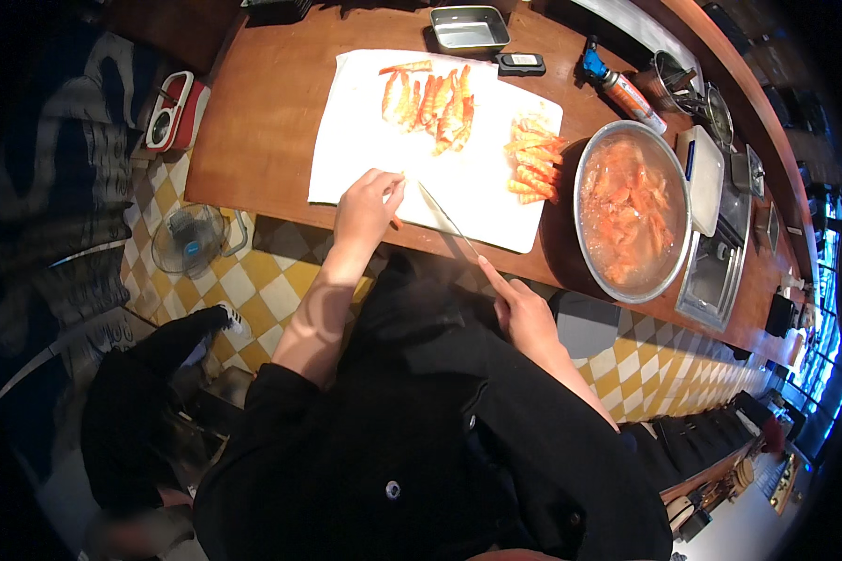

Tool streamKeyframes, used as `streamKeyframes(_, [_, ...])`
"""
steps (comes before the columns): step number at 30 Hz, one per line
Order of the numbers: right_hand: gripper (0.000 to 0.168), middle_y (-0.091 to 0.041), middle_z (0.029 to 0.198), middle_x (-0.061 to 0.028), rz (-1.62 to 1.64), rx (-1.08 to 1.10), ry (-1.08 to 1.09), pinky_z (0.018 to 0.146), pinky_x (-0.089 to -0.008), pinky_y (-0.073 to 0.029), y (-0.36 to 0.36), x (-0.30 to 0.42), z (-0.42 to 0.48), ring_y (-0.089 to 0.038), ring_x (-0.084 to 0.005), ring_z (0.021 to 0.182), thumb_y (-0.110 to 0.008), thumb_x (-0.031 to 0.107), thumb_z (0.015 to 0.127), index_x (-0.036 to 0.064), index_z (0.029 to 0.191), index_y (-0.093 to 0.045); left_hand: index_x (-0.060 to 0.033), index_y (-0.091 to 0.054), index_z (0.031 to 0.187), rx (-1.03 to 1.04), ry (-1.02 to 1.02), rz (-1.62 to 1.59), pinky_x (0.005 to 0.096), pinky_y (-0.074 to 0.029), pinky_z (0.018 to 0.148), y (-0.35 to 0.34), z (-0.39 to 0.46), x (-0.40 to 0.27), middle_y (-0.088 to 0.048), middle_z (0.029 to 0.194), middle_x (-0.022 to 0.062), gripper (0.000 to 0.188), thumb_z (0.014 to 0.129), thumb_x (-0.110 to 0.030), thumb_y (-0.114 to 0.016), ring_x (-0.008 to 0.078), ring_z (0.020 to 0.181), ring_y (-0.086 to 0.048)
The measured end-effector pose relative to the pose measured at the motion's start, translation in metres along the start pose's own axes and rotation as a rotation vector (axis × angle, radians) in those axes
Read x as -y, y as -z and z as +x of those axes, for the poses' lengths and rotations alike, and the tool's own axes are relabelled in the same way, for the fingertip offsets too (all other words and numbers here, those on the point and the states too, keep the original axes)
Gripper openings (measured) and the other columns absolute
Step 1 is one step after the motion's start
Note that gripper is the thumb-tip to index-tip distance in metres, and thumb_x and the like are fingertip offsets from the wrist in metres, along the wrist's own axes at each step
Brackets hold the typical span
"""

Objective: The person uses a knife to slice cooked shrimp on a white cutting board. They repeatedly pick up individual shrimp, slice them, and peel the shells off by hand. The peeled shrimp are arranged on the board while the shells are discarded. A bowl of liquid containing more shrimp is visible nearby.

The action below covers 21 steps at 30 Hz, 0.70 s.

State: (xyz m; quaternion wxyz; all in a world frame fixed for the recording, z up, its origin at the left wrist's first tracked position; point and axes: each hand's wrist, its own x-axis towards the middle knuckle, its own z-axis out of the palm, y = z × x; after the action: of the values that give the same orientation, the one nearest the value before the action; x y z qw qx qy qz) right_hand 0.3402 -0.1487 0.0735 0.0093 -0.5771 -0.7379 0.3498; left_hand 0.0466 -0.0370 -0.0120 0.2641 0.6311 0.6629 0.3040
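My left hand is over the near edge of a white cutting board, fingers closed around a prawn. Most of that prawn is hidden; an orange end shows below the palm. A long thin knife is gripped by its handle in my right hand. Its tip points at my left fingertips. Farther back, a row of peeled orange prawns lies on a white sheet covering the board's left part. More prawns are stacked along the board's right edge.
Right of the board stands a large metal bowl of prawns in cloudy water. Behind are a metal tray, a black device and a blowtorch. A fan and another person are at left.
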Motion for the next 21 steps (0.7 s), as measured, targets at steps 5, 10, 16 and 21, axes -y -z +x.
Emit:
streamKeyframes(5, [0.077, -0.06, 0.086, -0.0142, 0.024, -0.254, 0.05, 0.074, -0.0472, -0.057, -0.007, -0.032, -0.007, -0.068, -0.0359, 0.078, -0.064, 0.003, 0.094, 0.031, 0.163, -0.043, -0.0166, -0.079, 0.114, 0.031, -0.285, 0.259, 0.0405, -0.045, 0.097, 0.01, 0.019, -0.024, -0.073, 0.107, 0.0008, 0.021, 0.094, -0.021, -0.075, 0.0239, 0.105, -0.065])
streamKeyframes(10, [0.062, -0.062, 0.085, -0.0145, 0.214, -0.378, 0.024, 0.076, -0.0463, -0.056, -0.014, -0.044, -0.005, -0.069, -0.035, 0.078, -0.066, 0.007, 0.096, 0.028, 0.154, -0.057, -0.0176, -0.08, 0.113, 0.219, -0.411, 0.43, 0.039, -0.04, 0.097, -0.002, 0.043, -0.027, -0.072, 0.103, -0.0009, 0.023, 0.092, -0.027, -0.076, 0.022, 0.103, -0.062])
streamKeyframes(16, [0.052, -0.064, 0.09, -0.0109, 0.165, -0.4, -0.039, 0.076, -0.0438, -0.057, -0.02, -0.05, 0.0, -0.07, -0.0321, 0.084, -0.071, 0.013, 0.093, 0.028, 0.143, -0.068, -0.0141, -0.079, 0.105, 0.092, -0.338, 0.184, 0.0406, -0.048, 0.094, 0.022, 0.08, -0.039, -0.078, 0.101, 0.0017, 0.016, 0.092, -0.024, -0.078, 0.0232, 0.096, -0.069])
streamKeyframes(21, [0.051, -0.064, 0.095, -0.0072, 0.086, -0.419, -0.021, 0.08, -0.0448, -0.059, -0.051, -0.066, 0.014, -0.07, -0.0308, 0.089, -0.075, 0.016, 0.089, 0.029, 0.138, -0.071, -0.0086, -0.073, 0.093, 0.108, -0.448, 0.093, 0.0386, -0.052, 0.088, -0.001, 0.153, -0.11, -0.078, 0.094, 0.0049, 0.02, 0.092, -0.027, -0.08, 0.0244, 0.092, -0.071])
